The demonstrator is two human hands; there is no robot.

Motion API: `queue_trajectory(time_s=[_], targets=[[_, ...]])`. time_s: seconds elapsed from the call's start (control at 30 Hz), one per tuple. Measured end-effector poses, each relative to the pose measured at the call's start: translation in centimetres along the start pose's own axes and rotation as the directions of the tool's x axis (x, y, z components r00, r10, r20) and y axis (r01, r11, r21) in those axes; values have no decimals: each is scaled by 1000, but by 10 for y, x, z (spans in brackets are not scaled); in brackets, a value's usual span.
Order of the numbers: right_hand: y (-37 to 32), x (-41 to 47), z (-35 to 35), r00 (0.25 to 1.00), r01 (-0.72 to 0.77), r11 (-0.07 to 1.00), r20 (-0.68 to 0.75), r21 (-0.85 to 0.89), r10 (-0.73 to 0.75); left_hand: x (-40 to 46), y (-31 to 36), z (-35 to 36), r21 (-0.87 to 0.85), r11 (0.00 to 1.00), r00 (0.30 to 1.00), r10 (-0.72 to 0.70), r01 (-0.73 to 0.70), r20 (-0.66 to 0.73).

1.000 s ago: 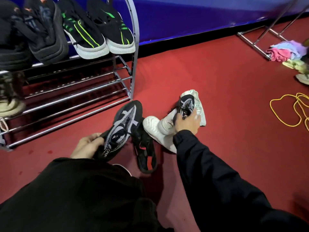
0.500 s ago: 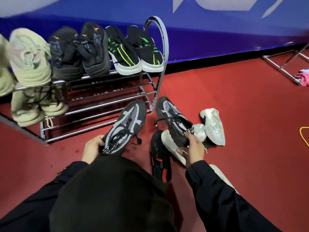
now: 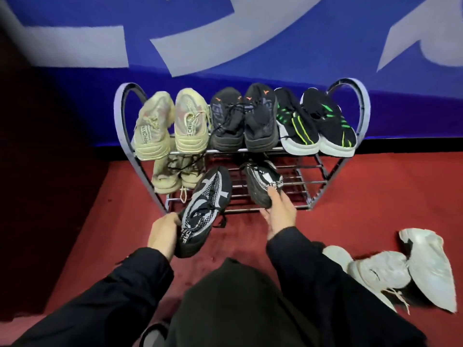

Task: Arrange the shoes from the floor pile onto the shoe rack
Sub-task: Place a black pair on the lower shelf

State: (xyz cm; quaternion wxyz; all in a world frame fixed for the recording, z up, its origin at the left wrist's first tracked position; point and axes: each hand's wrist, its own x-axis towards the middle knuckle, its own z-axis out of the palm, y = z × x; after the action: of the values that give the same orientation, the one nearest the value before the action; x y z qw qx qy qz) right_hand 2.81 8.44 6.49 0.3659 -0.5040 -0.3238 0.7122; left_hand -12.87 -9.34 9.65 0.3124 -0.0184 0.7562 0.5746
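The metal shoe rack (image 3: pixel 315 182) stands against the blue wall. Its top shelf holds a beige pair (image 3: pixel 170 121), a black pair (image 3: pixel 241 118) and a black-and-green pair (image 3: pixel 315 123). Another beige pair (image 3: pixel 172 176) sits on the lower shelf at the left. My left hand (image 3: pixel 162 232) grips the heel of a black-and-grey sneaker (image 3: pixel 204 209), toe pointing at the lower shelf. My right hand (image 3: pixel 278 212) holds the matching black-and-grey sneaker (image 3: pixel 261 182) over the lower shelf's bars. White sneakers (image 3: pixel 400 269) lie on the red floor at the right.
Red carpet (image 3: pixel 350 209) covers the floor in front of the rack. A dark wall or panel (image 3: pixel 50 146) stands at the left. My black sleeves and clothing fill the bottom of the view. The lower shelf's right half shows bare bars.
Both hands have lifted the black-and-grey sneakers from the floor pile toward the rack's lower shelf. My view has swung left and up, so the whole rack now shows.
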Motion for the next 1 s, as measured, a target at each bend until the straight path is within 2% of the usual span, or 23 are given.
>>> queue_trajectory(time_s=[0.1,0.2,0.27,0.4,0.47,0.57,0.63,0.73,0.87,1.0], targets=[[6,24,51,1000,-20,998,21,62,18,15,5,-10,67,997,999,41,-41,7],[20,41,86,999,-39,996,24,82,38,26,2,-11,-67,997,999,-49,47,-19],[31,48,102,999,-28,998,18,60,27,33,-3,-9,-108,993,998,-54,51,-34],[49,58,118,999,-19,998,34,-61,21,43,-14,-7,-159,986,998,-58,51,-39],[55,62,120,999,-10,981,33,-192,16,42,-13,-4,-213,976,997,-66,55,-47],[54,60,121,998,66,891,26,-448,-61,36,-9,1,-278,960,996,-29,5,-83],[49,60,118,996,93,838,59,-537,-73,34,-7,3,-293,956,993,-31,-4,-115],[48,59,120,992,91,806,121,-584,-25,32,-6,3,-291,956,989,-69,29,-128],[63,96,116,992,128,818,91,-560,-92,28,-8,0,-270,963,991,-48,13,-125],[70,112,109,991,118,798,119,-591,-58,26,-11,-1,-245,970,995,-11,-13,-97]])
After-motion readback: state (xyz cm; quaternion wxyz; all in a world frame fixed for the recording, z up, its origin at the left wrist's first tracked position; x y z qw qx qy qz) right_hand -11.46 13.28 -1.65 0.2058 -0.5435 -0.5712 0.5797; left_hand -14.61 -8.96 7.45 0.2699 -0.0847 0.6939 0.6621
